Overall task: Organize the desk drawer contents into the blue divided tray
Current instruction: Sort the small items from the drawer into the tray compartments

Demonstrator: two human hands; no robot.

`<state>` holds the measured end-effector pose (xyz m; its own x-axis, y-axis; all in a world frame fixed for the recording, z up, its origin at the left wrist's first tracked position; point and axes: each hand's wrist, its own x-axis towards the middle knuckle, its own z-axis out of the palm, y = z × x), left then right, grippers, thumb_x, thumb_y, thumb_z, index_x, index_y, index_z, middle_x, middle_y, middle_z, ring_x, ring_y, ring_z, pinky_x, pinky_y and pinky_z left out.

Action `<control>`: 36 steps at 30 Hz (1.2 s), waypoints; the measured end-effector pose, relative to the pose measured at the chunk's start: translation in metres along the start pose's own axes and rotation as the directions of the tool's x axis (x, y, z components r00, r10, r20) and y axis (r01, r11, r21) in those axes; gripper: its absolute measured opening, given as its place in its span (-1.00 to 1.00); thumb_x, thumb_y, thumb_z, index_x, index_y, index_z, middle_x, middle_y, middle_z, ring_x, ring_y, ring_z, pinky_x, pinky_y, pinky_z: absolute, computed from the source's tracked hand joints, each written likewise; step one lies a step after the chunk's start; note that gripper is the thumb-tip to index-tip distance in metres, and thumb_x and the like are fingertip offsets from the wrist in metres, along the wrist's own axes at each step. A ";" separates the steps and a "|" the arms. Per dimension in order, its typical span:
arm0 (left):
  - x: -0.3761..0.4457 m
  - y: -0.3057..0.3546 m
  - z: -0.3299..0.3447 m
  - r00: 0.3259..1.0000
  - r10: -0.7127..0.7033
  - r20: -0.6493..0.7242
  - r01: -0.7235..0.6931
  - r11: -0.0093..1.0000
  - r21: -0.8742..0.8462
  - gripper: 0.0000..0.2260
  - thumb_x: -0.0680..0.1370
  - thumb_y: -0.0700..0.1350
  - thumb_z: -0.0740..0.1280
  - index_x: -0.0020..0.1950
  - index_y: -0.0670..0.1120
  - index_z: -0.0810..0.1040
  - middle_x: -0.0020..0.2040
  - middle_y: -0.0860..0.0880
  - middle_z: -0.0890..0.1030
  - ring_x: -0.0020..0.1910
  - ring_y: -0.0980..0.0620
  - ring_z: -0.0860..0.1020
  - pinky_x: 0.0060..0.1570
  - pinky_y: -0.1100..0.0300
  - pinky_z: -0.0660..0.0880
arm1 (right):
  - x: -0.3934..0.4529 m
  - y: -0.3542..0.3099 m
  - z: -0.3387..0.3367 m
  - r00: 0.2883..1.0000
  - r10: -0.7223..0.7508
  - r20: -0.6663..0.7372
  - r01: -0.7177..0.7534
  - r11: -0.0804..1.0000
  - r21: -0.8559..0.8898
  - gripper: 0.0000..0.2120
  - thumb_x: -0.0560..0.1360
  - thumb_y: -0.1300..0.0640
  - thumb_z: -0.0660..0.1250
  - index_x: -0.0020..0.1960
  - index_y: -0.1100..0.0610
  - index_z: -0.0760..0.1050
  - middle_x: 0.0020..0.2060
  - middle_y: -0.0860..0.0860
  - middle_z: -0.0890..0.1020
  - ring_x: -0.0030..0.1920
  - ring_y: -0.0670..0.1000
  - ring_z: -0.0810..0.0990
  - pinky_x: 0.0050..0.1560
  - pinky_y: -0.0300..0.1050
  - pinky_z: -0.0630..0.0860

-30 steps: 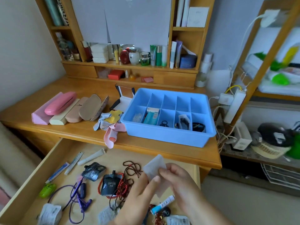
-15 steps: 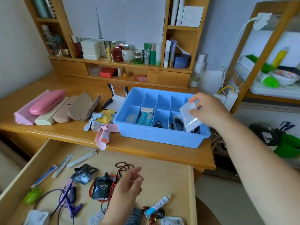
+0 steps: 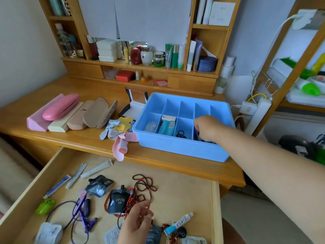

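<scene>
Blue divided tray (image 3: 177, 152) (right hand (image 3: 208, 128) inside)

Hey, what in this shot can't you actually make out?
- Head view: the right hand covers the tray compartment it reaches into; its contents and grip are hidden.
- The left hand is cut off by the bottom edge.
- The white packet in the drawer is blurred, print unreadable.
</scene>
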<state>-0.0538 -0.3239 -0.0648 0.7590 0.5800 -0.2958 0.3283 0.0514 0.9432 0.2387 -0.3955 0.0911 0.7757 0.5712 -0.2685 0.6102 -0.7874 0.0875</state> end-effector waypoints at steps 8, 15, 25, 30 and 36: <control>0.013 0.036 0.007 0.989 0.140 0.039 -0.141 0.989 0.034 -0.71 0.53 -0.38 0.26 0.11 -0.03 0.55 -0.17 -0.05 0.63 -0.26 0.04 0.58 -0.19 0.19 0.55 | -0.005 0.050 -0.010 0.939 0.019 -0.344 0.097 0.944 0.316 -0.86 0.49 -0.04 0.31 0.03 -0.06 0.53 -0.11 -0.11 0.54 -0.12 -0.02 0.48 -0.15 -0.15 0.37; 0.045 0.118 0.038 0.985 0.116 0.126 -0.067 0.938 -0.340 -0.80 0.59 -0.23 0.22 0.16 -0.05 0.53 -0.01 -0.07 0.69 -0.02 -0.01 0.66 -0.08 0.21 0.58 | 0.026 0.123 0.005 0.906 0.208 -0.368 -0.077 0.937 0.342 -0.59 0.54 0.02 0.28 0.36 0.07 0.38 0.34 0.06 0.42 0.31 0.11 0.41 0.21 -0.03 0.38; 0.068 0.157 0.089 0.986 -0.131 0.105 0.168 0.812 -0.559 -0.92 0.58 -0.29 0.19 -0.08 -0.26 0.45 -0.13 -0.28 0.67 -0.09 -0.17 0.67 -0.12 0.04 0.60 | 0.117 0.085 -0.005 0.970 -0.017 -0.243 0.108 0.926 0.363 -0.60 0.63 0.02 0.12 0.43 0.10 0.32 0.42 0.08 0.36 0.38 0.13 0.35 0.33 -0.08 0.28; 0.065 0.155 0.093 0.987 -0.093 0.132 0.145 0.871 -0.469 -0.90 0.59 -0.34 0.16 -0.10 -0.30 0.42 -0.24 -0.25 0.66 -0.15 -0.16 0.68 -0.21 0.12 0.61 | 0.096 0.111 0.014 0.940 0.107 -0.325 0.042 0.907 0.419 -0.72 0.58 0.06 0.21 0.24 0.12 0.47 0.21 0.11 0.54 0.17 0.16 0.50 0.06 -0.09 0.40; 0.088 0.170 0.076 0.987 -0.090 0.131 0.129 0.936 -0.328 -0.92 0.57 -0.33 0.20 -0.08 -0.30 0.48 -0.38 -0.18 0.55 -0.48 0.02 0.54 -0.47 0.23 0.53 | 0.040 0.161 0.024 0.959 0.172 -0.224 -0.099 0.948 0.303 -0.73 0.54 0.09 0.29 -0.32 0.08 0.37 -0.28 0.09 0.50 -0.24 0.08 0.47 -0.28 -0.10 0.33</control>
<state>0.1118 -0.3259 0.0579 0.7936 0.4610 -0.3970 0.2207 0.3899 0.8940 0.3642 -0.5050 0.0716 0.8851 0.4647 -0.0274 0.4527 -0.8730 -0.1814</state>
